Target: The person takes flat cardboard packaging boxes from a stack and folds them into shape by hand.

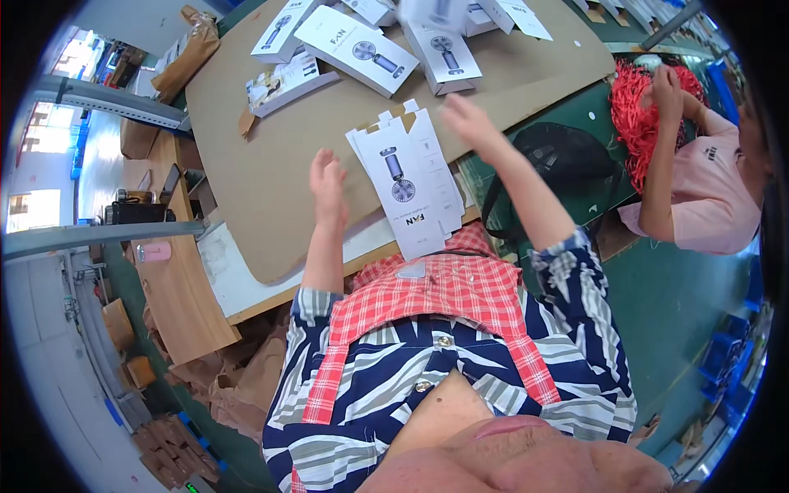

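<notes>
Directly before me lies a stack of flattened white cartons point(408, 185), printed with a small purple handheld fan and with their end flaps pointing away. To its left, my left hand point(327, 185) is held above the cardboard, fingers stretched and holding nothing. My right hand point(472, 127) is past the stack's far right corner, with its fingers extended and nothing in them. Beyond that hand stands a made-up fan box point(444, 62). Another white box point(431, 11) at the top edge is smeared by motion and touches neither hand.
A brown cardboard sheet point(246, 185) covers the table. More fan boxes point(357, 51) lie at its far side, one with an open brown flap point(246, 123). At right are a black bag point(567, 160), red paper shreds point(629, 123) and a co-worker in pink point(707, 189). A metal rail point(107, 238) runs at left.
</notes>
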A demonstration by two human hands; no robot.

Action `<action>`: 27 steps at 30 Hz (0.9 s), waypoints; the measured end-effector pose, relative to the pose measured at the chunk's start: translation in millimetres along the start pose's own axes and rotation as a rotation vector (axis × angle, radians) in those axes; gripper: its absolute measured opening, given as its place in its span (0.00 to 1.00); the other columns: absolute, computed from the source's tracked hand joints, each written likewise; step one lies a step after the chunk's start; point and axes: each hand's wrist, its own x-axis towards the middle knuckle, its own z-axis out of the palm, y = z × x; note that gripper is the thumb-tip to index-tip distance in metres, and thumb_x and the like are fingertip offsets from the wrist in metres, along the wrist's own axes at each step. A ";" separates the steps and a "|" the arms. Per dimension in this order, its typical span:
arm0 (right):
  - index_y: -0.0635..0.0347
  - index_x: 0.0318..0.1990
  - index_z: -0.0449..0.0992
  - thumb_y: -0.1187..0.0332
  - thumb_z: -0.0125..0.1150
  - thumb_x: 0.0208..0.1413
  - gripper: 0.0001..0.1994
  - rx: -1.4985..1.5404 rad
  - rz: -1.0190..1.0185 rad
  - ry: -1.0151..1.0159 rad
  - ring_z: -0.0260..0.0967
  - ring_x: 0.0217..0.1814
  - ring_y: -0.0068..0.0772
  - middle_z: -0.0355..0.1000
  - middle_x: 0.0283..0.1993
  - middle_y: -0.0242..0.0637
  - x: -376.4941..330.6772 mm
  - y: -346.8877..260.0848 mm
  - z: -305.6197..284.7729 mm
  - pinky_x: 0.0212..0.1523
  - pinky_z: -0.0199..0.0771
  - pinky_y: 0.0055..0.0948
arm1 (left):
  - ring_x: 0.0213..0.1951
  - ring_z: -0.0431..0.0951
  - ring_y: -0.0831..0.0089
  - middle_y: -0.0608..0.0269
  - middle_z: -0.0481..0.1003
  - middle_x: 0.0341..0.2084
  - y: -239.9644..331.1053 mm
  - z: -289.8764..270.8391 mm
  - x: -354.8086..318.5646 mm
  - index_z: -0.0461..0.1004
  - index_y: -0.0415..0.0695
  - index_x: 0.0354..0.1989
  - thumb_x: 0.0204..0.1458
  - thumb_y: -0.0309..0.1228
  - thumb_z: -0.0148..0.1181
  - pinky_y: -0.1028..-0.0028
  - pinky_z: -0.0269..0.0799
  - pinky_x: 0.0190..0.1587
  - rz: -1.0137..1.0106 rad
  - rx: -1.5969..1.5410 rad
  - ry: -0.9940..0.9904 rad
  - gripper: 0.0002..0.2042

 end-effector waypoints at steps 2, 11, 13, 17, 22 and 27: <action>0.70 0.54 0.61 0.59 0.55 0.53 0.27 -0.218 0.017 -0.017 0.63 0.55 0.53 0.65 0.53 0.54 6.6 15.3 37.9 0.55 0.63 0.44 | 0.53 0.67 0.65 0.56 0.67 0.52 -6.3 23.6 4.2 0.58 0.37 0.58 0.54 0.25 0.46 0.68 0.62 0.54 -0.070 0.071 0.008 0.21; 0.73 0.54 0.60 0.60 0.58 0.51 0.29 -0.501 -0.377 0.173 0.65 0.51 0.57 0.65 0.51 0.57 -36.8 -7.3 57.8 0.52 0.65 0.45 | 0.55 0.66 0.54 0.37 0.62 0.54 -19.5 14.4 -17.1 0.40 0.32 0.64 0.54 0.27 0.50 0.64 0.63 0.55 0.516 0.806 -0.154 0.33; 0.71 0.55 0.60 0.59 0.59 0.51 0.30 -0.621 -0.501 0.251 0.67 0.49 0.53 0.67 0.50 0.56 -43.6 -18.3 38.9 0.50 0.67 0.43 | 0.54 0.67 0.58 0.40 0.62 0.54 -1.1 30.3 -35.6 0.43 0.32 0.64 0.53 0.26 0.52 0.66 0.64 0.54 0.406 0.521 -0.235 0.33; 0.64 0.56 0.64 0.61 0.59 0.53 0.25 0.247 0.018 -0.128 0.69 0.43 0.30 0.71 0.47 0.46 -56.7 -55.3 7.5 0.46 0.69 0.29 | 0.53 0.67 0.69 0.48 0.64 0.52 58.2 29.7 -67.8 0.53 0.34 0.62 0.50 0.21 0.55 0.72 0.66 0.52 -0.013 0.224 -0.512 0.29; 0.60 0.55 0.67 0.73 0.50 0.53 0.19 0.443 -0.164 -0.282 0.68 0.38 0.18 0.73 0.46 0.33 -80.3 -87.9 3.6 0.42 0.69 0.21 | 0.54 0.66 0.67 0.51 0.64 0.52 47.3 9.2 -65.4 0.57 0.35 0.60 0.46 0.27 0.61 0.69 0.63 0.55 0.089 0.043 -0.822 0.31; 0.60 0.66 0.51 0.75 0.46 0.52 0.30 0.658 -0.318 -0.571 0.51 0.67 0.30 0.57 0.64 0.42 -110.2 -96.0 11.2 0.65 0.50 0.29 | 0.53 0.67 0.65 0.56 0.66 0.50 54.8 10.5 -74.1 0.57 0.37 0.58 0.41 0.35 0.69 0.66 0.63 0.55 0.143 -0.077 -0.826 0.37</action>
